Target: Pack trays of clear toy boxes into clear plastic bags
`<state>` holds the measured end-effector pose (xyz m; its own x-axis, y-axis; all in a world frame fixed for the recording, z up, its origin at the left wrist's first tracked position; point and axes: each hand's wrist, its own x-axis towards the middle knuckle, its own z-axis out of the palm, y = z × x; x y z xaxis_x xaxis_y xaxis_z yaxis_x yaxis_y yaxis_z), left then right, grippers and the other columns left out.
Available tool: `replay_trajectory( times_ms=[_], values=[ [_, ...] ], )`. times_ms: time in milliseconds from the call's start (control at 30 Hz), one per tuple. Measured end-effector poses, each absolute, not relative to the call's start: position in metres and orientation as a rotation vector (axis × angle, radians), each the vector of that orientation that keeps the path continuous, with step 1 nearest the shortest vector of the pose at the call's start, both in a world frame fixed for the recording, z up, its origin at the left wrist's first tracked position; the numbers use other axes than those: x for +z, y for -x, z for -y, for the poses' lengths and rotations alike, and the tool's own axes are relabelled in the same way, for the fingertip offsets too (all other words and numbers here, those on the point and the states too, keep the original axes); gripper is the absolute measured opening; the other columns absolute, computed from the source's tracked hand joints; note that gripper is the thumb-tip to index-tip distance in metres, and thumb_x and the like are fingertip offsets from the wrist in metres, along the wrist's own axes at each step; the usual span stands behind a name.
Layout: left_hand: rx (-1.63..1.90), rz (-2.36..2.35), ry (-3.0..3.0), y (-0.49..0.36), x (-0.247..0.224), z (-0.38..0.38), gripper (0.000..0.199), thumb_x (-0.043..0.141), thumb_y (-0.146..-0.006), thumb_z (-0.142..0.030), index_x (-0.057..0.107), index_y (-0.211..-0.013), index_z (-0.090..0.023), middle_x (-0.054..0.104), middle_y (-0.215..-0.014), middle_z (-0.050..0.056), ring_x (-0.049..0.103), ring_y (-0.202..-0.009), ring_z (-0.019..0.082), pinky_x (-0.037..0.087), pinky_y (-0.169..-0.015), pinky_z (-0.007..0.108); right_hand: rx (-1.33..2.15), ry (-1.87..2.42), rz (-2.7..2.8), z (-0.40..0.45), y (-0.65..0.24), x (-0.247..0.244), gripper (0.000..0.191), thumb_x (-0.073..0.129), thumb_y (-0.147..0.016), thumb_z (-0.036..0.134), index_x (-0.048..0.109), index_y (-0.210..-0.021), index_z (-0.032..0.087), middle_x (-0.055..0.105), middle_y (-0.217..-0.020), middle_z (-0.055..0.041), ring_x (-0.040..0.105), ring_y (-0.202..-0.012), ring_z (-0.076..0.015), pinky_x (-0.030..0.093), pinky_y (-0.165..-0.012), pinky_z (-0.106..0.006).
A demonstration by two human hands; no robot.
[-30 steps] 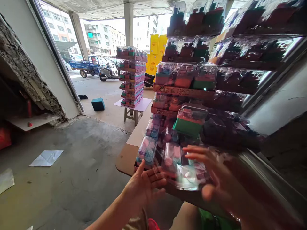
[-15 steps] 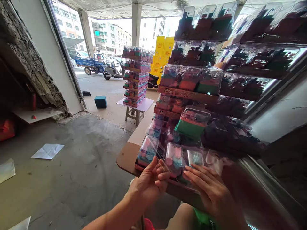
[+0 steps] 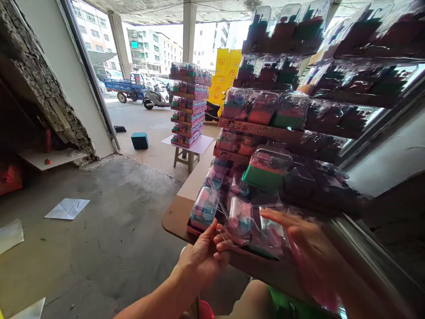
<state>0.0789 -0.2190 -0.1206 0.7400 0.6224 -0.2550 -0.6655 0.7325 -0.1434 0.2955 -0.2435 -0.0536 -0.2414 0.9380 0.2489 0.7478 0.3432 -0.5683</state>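
Low pink cardboard tray (image 3: 193, 230) lies on the brown board tabletop (image 3: 175, 219), its near edge facing the wearer; taken as the landmark. Loose clear plastic film (image 3: 223, 208) spreads over the tray's near part, creased and catching light.

Left hand (image 3: 206, 252): at the tray's near edge, palm partly upward, fingers curled, thumb and fingers pinching the film. Right hand (image 3: 300, 232): above the tray's near right part, open, fingers stretched toward the middle, blurred; cannot tell whether it touches the film.

Inside the tray, pink-and-blue toy box with a clear domed plastic cover (image 3: 204, 206) fills the near left corner. A second pink-and-blue domed box (image 3: 239, 216) sits to its right, under the film; farther right, contents partly veiled.

Beyond the tray's near row: green-based box with a clear plastic lid (image 3: 267, 170), tilted, resting on other packs. Behind the tray: tall stack of pink trays with clear-domed boxes (image 3: 262, 126). Well beyond the tray, to the left: smaller stack of similar trays (image 3: 187, 108) on a stool (image 3: 186, 159). Farther left of the tray, on concrete: blue block (image 3: 139, 141), creased white paper sheet (image 3: 67, 208).
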Motion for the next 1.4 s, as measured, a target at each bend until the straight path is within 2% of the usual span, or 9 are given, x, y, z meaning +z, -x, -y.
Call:
replay_trajectory(
  times_ms=[133, 400, 567, 767, 967, 1067, 1167, 1267, 1400],
  values=[
    [0.811, -0.256, 0.223, -0.082, -0.122, 0.220, 0.022, 0.062, -0.082, -0.023, 0.050, -0.066, -0.013, 0.028, -0.047, -0.008, 0.033, -0.037, 0.003, 0.021, -0.031, 0.010, 0.525, 1.462, 2.266, 0.206, -0.283, -0.054, 0.055, 0.028, -0.087, 0.059, 0.059, -0.118, 0.026, 0.048, -0.133, -0.0038, 0.037, -0.128, -0.0265, 0.028, -0.107, -0.048],
    [0.920, -0.318, 0.082, -0.082, -0.126, 0.220, 0.023, 0.075, -0.066, -0.018, 0.053, -0.064, -0.011, 0.029, -0.044, -0.009, 0.033, -0.036, 0.003, 0.020, -0.029, 0.011, 0.560, 1.587, 2.299, 0.198, -0.283, -0.066, 0.043, 0.028, -0.091, 0.047, 0.055, -0.121, 0.032, 0.041, -0.136, 0.0018, 0.034, -0.130, -0.0229, 0.025, -0.108, -0.047],
    [1.032, -0.368, -0.044, -0.067, -0.118, 0.221, 0.032, 0.078, -0.063, -0.024, 0.048, -0.056, -0.013, 0.030, -0.044, -0.009, 0.033, -0.037, 0.002, 0.023, -0.030, 0.011, 0.584, 1.644, 2.260, 0.198, -0.281, -0.064, 0.041, 0.028, -0.092, 0.045, 0.055, -0.121, 0.035, 0.040, -0.137, 0.0041, 0.037, -0.129, -0.0225, 0.024, -0.108, -0.047],
    [1.173, -0.746, -0.265, -0.056, -0.132, 0.239, 0.045, 0.084, -0.046, -0.044, 0.065, -0.071, -0.011, 0.047, -0.048, -0.006, 0.035, -0.038, 0.002, 0.023, -0.033, 0.013, 0.567, 1.624, 2.257, 0.199, -0.282, -0.069, 0.044, 0.030, -0.090, 0.046, 0.053, -0.124, 0.031, 0.038, -0.139, 0.0002, 0.036, -0.129, -0.0259, 0.021, -0.107, -0.052],
    [1.401, -1.059, -0.943, -0.051, -0.158, 0.267, 0.036, 0.068, -0.071, -0.043, 0.072, -0.095, -0.017, 0.051, -0.053, -0.001, 0.046, -0.048, 0.008, 0.039, -0.047, 0.019, 0.513, 1.672, 2.314, 0.204, -0.281, -0.070, 0.052, 0.024, -0.089, 0.054, 0.052, -0.126, 0.029, 0.036, -0.141, 0.0007, 0.028, -0.133, -0.0265, 0.017, -0.108, -0.054],
    [1.592, -1.160, -1.415, -0.044, -0.169, 0.270, 0.029, 0.061, -0.078, -0.026, 0.068, -0.106, -0.023, 0.065, -0.078, 0.005, 0.059, -0.071, 0.015, 0.046, -0.066, 0.024, 0.493, 1.679, 2.314, 0.203, -0.280, -0.071, 0.053, 0.024, -0.089, 0.054, 0.052, -0.126, 0.030, 0.037, -0.140, 0.0008, 0.029, -0.133, -0.0265, 0.017, -0.108, -0.054],
    [1.733, -1.180, -1.646, -0.035, -0.175, 0.267, 0.033, 0.058, -0.080, -0.021, 0.064, -0.111, -0.027, 0.067, -0.095, 0.006, 0.060, -0.087, 0.018, 0.044, -0.080, 0.028, 0.486, 1.675, 2.308, 0.202, -0.280, -0.071, 0.051, 0.024, -0.089, 0.053, 0.052, -0.125, 0.031, 0.038, -0.140, 0.0013, 0.030, -0.132, -0.0265, 0.018, -0.108, -0.054],
    [1.593, -1.178, -1.384, -0.030, -0.175, 0.259, 0.026, 0.057, -0.081, -0.037, 0.071, -0.098, -0.022, 0.067, -0.093, 0.008, 0.060, -0.088, 0.020, 0.044, -0.080, 0.030, 0.480, 1.656, 2.297, 0.203, -0.281, -0.073, 0.049, 0.025, -0.089, 0.052, 0.053, -0.125, 0.032, 0.039, -0.139, 0.0014, 0.032, -0.131, -0.0269, 0.019, -0.107, -0.055],
    [1.264, -0.954, -0.677, -0.032, -0.166, 0.243, 0.056, 0.048, -0.076, -0.064, 0.071, -0.081, -0.014, 0.067, -0.079, 0.010, 0.061, -0.075, 0.021, 0.048, -0.068, 0.030, 0.469, 1.631, 2.275, 0.202, -0.283, -0.078, 0.049, 0.026, -0.089, 0.053, 0.054, -0.124, 0.031, 0.040, -0.139, 0.0000, 0.032, -0.131, -0.0268, 0.020, -0.107, -0.054]
  ],
)
